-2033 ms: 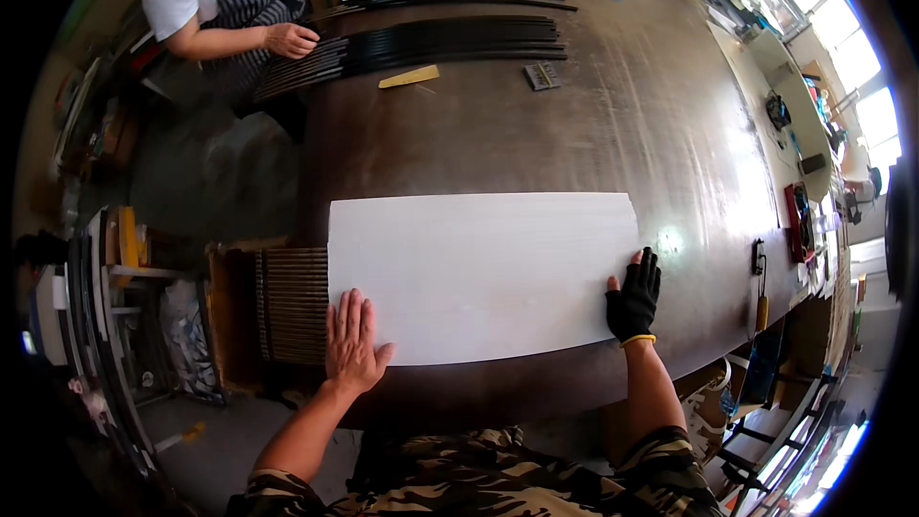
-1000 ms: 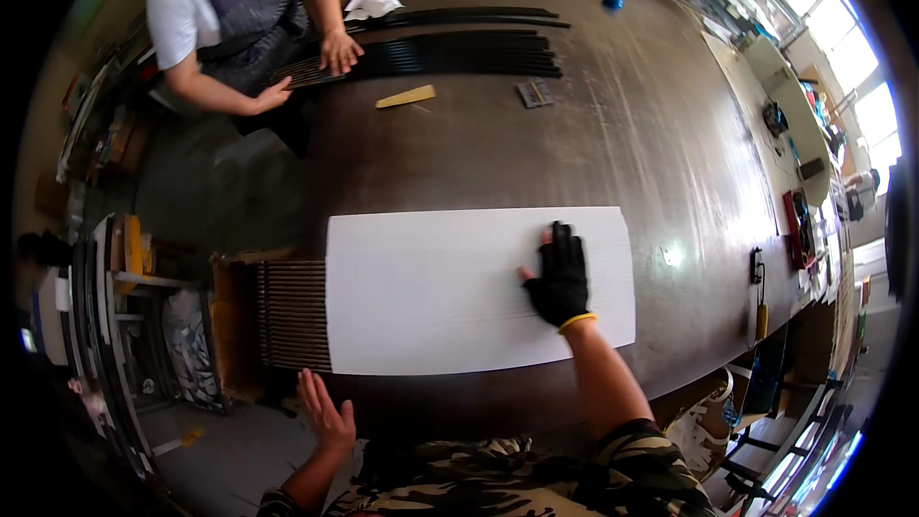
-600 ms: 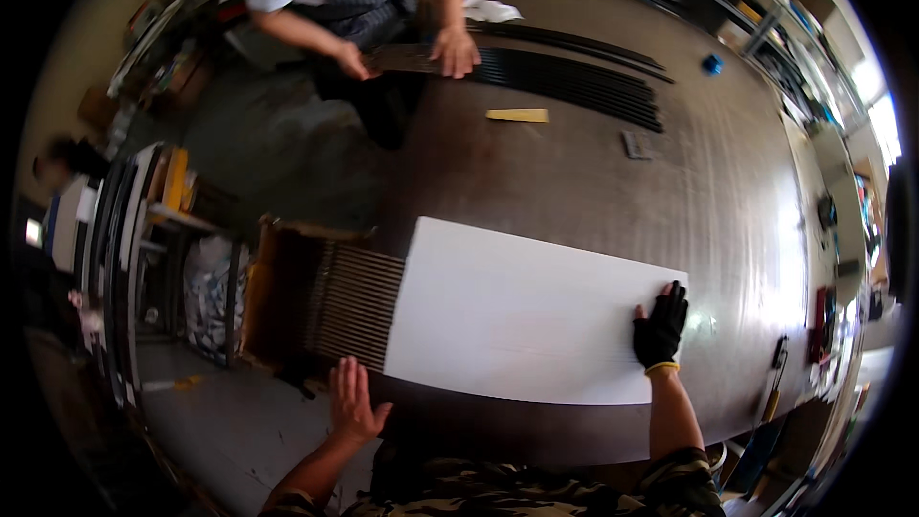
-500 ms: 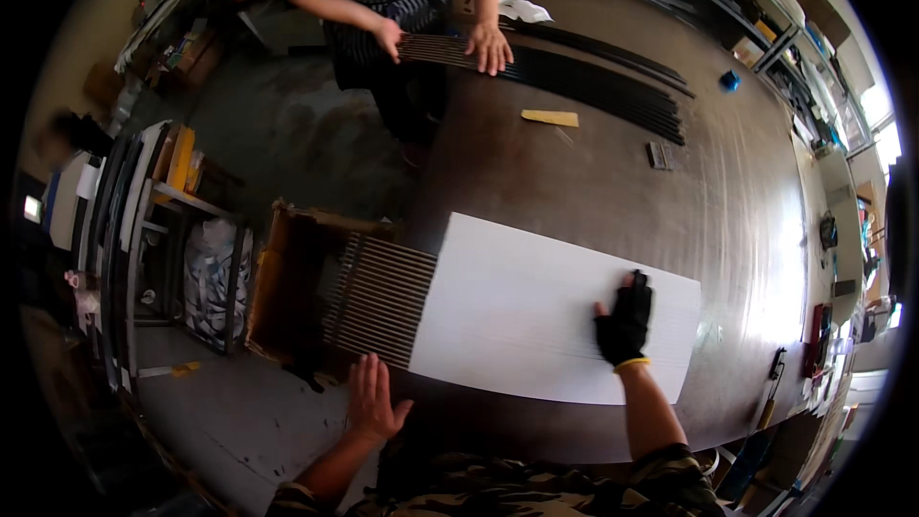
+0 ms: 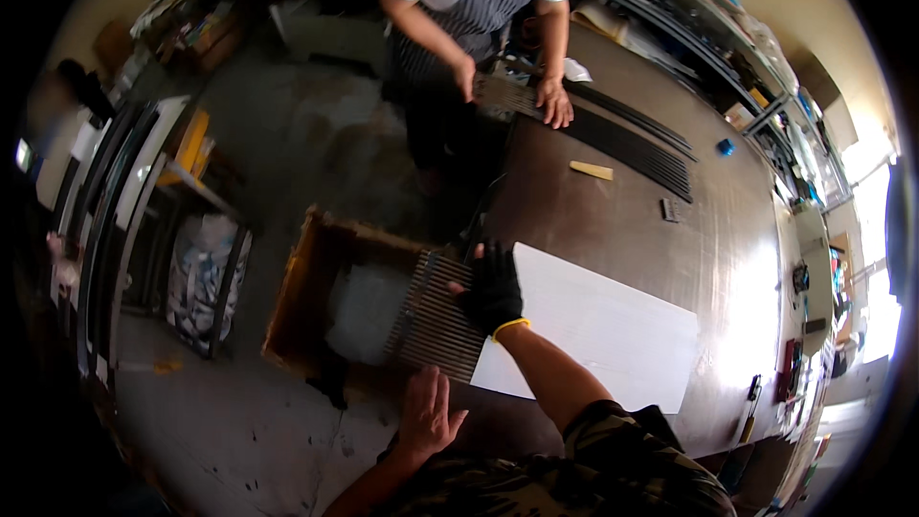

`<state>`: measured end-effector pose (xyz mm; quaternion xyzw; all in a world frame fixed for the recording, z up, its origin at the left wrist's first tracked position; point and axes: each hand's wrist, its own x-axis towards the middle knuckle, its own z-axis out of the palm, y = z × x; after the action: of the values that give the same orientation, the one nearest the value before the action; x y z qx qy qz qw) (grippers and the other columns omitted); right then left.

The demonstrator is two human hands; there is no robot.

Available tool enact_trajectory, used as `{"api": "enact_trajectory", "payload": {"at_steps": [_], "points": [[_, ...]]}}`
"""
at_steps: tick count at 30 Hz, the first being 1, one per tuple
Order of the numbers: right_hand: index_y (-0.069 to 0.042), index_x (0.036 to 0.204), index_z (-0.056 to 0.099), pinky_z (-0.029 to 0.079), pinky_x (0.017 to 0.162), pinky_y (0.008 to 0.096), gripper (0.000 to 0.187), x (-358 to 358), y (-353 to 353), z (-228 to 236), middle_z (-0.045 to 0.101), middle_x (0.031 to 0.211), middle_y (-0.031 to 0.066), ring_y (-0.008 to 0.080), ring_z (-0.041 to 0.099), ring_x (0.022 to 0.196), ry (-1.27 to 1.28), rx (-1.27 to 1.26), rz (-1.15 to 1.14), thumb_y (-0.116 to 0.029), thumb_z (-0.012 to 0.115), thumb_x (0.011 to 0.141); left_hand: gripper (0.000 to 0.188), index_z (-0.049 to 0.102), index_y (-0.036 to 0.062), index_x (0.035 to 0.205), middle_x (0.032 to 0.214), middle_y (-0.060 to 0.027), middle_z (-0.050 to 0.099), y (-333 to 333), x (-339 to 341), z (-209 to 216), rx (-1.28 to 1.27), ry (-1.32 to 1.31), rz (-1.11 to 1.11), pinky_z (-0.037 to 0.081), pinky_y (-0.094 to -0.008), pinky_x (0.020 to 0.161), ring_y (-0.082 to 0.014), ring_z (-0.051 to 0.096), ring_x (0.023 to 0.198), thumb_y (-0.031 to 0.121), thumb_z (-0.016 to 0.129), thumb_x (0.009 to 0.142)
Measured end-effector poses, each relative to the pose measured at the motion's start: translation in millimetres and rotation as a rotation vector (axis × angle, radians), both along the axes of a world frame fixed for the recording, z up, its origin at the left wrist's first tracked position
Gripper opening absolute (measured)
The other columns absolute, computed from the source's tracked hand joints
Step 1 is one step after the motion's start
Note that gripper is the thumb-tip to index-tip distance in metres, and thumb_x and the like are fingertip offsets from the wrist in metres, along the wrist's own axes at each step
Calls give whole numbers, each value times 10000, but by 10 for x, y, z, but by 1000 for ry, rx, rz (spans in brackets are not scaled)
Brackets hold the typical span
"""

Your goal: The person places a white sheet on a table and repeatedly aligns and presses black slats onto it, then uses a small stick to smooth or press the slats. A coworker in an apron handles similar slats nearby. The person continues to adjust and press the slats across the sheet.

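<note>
A white rectangular sheet [image 5: 593, 325] lies on the dark table. From its left end juts a row of thin, ribbed-looking parallel strips [image 5: 442, 318], grey-brown, reaching over the table's edge. My right hand [image 5: 491, 289], in a black glove with a yellow cuff, rests with fingers stretched at the sheet's left end, next to the strips; its thumb points out over them. My bare left hand [image 5: 431, 414] is open at the near corner of the strips, fingers extended. Whether its fingertips touch them I cannot tell.
An open cardboard box [image 5: 299, 287] stands below the strips' free end. Across the table a co-worker [image 5: 479, 29] has both hands on a bundle of dark strips [image 5: 627, 146]. A yellowish piece [image 5: 592, 170] and a small grey block [image 5: 669, 210] lie nearby. A rack [image 5: 139, 230] stands left.
My right hand has swept left across the white sheet, from its right part to its left end. My left hand stays by the strips' near corner. The view has shifted.
</note>
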<state>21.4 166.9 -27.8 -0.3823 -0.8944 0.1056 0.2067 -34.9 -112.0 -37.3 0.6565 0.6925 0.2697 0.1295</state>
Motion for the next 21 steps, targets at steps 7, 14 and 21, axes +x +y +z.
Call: {"api": "enact_trajectory", "payload": {"at_steps": [7,14,21], "points": [[80,1442,345,230,1186,520,864,995,-117,363,359,1505,288,446,309,1425,-92,-213,-40,-423,716,845,796,196,-87,1533,1583,-324,197,-1,37,2,-5,171,-7,168,-638,1165,-498,191,1472,417,499,996],[68,1446,391,200,1202,515,805,3436,92,51,345,1546,252,413,296,1452,-121,-36,-406,-387,701,860,793,224,-84,1526,1597,-283,210,36,59,68,-127,327,-8,152,-608,1186,-465,174,1489,482,423,1008],[49,1492,337,194,1209,493,746,4979,331,71,336,1560,242,398,265,1473,-162,-125,-699,-344,624,926,778,226,-97,1522,1598,-283,206,46,93,110,-205,384,28,167,-575,1193,-480,183,1479,472,379,1014]]}}
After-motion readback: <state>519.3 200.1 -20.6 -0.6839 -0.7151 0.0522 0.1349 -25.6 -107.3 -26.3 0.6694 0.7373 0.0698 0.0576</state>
